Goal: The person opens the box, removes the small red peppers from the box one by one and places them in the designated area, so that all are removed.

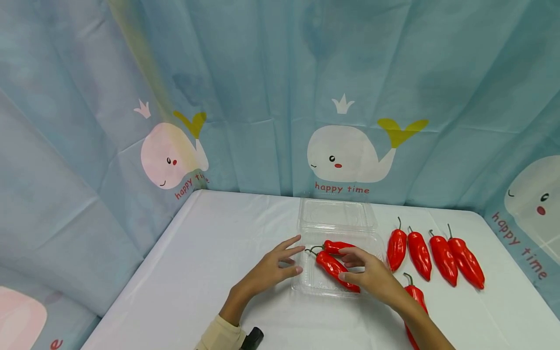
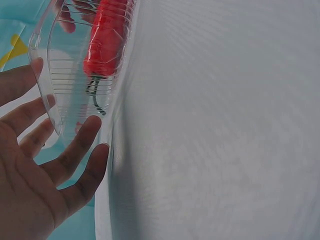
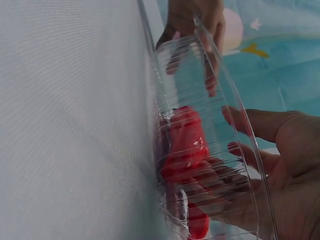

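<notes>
A clear plastic clamshell box [image 1: 309, 282] lies with its lid folded back, and two red chili peppers rest in its tray. The nearer chili pepper [image 1: 330, 265] slants down to the right; the farther chili pepper [image 1: 334, 246] lies partly under the right fingers. At the box's left wall, my left hand [image 1: 269, 272] has its fingers spread, fingertips at or near the rim. My right hand [image 1: 376, 279] reaches over the right wall, fingers loosely bent above the peppers and thumb beside the nearer one. No firm grip shows. Through the ribbed wall, the right wrist view shows these fingers [image 3: 215, 182] beside red pepper.
Several red chili peppers [image 1: 442, 257] stand in a row right of the box, stems away from me. Another chili pepper [image 1: 415, 296] lies nearer, partly behind the right forearm. The box lid [image 1: 337, 214] lies toward the whale-print curtain [image 1: 262, 97] behind the white table [image 1: 197, 272].
</notes>
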A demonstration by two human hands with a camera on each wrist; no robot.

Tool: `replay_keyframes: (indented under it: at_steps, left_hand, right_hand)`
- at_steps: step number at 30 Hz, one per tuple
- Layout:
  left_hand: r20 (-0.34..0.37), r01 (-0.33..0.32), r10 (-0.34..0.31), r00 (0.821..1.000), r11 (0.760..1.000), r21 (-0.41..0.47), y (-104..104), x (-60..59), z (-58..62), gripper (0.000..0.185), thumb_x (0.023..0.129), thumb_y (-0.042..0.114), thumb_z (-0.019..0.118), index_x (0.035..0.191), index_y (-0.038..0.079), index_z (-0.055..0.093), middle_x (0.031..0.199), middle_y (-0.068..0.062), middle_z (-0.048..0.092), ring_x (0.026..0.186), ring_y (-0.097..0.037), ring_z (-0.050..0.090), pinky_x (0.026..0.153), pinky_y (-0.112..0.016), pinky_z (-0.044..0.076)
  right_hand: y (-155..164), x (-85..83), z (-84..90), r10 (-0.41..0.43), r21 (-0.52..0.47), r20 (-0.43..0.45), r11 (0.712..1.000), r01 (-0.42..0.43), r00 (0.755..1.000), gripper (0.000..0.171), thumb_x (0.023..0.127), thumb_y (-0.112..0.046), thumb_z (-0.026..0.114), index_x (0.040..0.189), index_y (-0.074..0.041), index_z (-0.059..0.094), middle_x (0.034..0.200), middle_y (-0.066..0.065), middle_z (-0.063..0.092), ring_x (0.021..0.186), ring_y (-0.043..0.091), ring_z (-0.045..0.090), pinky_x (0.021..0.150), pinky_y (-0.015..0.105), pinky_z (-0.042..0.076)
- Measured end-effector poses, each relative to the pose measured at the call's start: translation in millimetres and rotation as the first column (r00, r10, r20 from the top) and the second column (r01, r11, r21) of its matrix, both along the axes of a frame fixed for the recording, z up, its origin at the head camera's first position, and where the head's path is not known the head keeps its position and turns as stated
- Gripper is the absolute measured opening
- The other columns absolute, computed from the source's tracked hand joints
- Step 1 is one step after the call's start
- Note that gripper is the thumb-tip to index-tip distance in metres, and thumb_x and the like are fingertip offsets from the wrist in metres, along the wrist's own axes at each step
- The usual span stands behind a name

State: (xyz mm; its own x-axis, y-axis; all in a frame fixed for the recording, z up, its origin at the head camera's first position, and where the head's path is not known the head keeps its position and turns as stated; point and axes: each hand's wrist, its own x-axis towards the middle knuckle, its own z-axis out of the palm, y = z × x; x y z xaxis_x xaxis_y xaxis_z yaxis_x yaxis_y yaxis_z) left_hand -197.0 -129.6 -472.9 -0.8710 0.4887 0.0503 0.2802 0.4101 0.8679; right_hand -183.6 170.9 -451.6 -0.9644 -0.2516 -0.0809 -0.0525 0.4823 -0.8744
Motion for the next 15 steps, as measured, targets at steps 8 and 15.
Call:
replay_keyframes:
  at_steps: [8, 15]
  left_hand:
    - [-0.002, 0.000, 0.000, 1.000, 1.000, -0.005, -0.1, -0.3, 0.4, 0.058, 0.104, 0.031, 0.068, 0.157, 0.015, 0.054, 0.175, 0.000, 0.029, 0.129, -0.033, 0.065, 0.100, -0.046, 0.058]
    - [0.006, -0.006, 0.006, 1.000, 1.000, -0.003, 0.8, 0.1, 1.3, 0.057, 0.103, 0.029, 0.068, 0.157, 0.015, 0.054, 0.174, 0.001, 0.030, 0.129, -0.033, 0.065, 0.099, -0.050, 0.059]
  right_hand:
    - [-3.8, -3.7, -0.7, 0.008, 0.042, -0.018, 0.999, -0.007, 1.000, 0.059, 0.087, -0.018, 0.088, 0.140, -0.009, 0.065, 0.128, 0.008, 0.071, 0.116, 0.026, 0.067, 0.088, 0.034, 0.062]
    - [-7.8, -9.1, -3.5, 0.013, 0.070, -0.033, 0.997, -0.010, 0.999, 0.058, 0.085, -0.013, 0.089, 0.138, -0.008, 0.067, 0.124, 0.007, 0.071, 0.113, 0.024, 0.067, 0.089, 0.035, 0.062]
